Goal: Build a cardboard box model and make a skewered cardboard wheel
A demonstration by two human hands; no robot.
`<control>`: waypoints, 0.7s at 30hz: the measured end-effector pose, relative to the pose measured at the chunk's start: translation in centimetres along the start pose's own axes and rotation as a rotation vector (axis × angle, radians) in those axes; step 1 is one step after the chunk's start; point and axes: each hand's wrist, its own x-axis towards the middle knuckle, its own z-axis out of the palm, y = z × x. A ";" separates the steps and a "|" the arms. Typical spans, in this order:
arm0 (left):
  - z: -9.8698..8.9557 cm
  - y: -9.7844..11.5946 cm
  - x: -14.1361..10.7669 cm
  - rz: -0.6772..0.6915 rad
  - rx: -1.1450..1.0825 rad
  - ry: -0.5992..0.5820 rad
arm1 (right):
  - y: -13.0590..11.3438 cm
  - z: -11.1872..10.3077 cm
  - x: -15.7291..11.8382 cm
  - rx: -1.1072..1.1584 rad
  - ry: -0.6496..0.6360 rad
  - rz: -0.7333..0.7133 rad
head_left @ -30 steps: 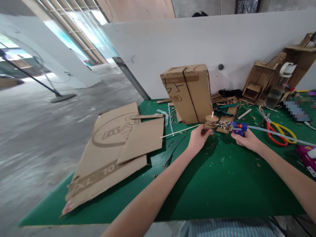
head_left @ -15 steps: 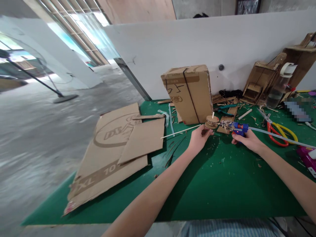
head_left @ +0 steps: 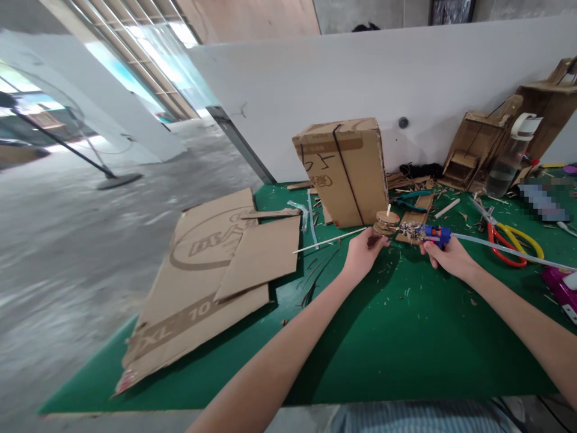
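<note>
My left hand [head_left: 362, 252] is closed on a small cardboard spool [head_left: 386, 223], two round discs with a short pale stick poking up from the top. In my right hand [head_left: 446, 255] is a blue hot glue gun [head_left: 436, 235], gripped by its handle. A long clear glue stick [head_left: 505, 245] trails out of the gun's back to the right. The nozzle end, crusted with glue and scraps, points left at the spool's edge; whether it touches cannot be made out. A thin wooden skewer [head_left: 329, 240] lies just left of my left hand.
A tall cardboard box [head_left: 345, 174] stands behind my hands. Flat cardboard sheets [head_left: 202, 258] lie at left on the green table [head_left: 406, 349]. To the right are red-and-yellow-handled scissors [head_left: 514, 240], a water bottle [head_left: 509, 156], a phone [head_left: 543, 202], and a purple tool [head_left: 563, 288]. Teal pliers [head_left: 410, 201] lie behind.
The glue gun in my right hand has shifted slightly left, its nozzle closer to the spool. My left hand keeps its hold on the spool, nearly still.
</note>
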 end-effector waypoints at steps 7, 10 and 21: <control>0.1 -0.2 0.1 -0.001 -0.008 0.001 | -0.3 0.1 0.1 0.016 -0.007 0.013; 0.2 -0.2 0.1 -0.008 -0.005 0.005 | -0.3 0.2 0.1 0.039 -0.002 0.021; 0.2 -0.1 0.0 -0.003 -0.011 0.007 | 0.5 0.3 0.3 0.085 -0.019 -0.009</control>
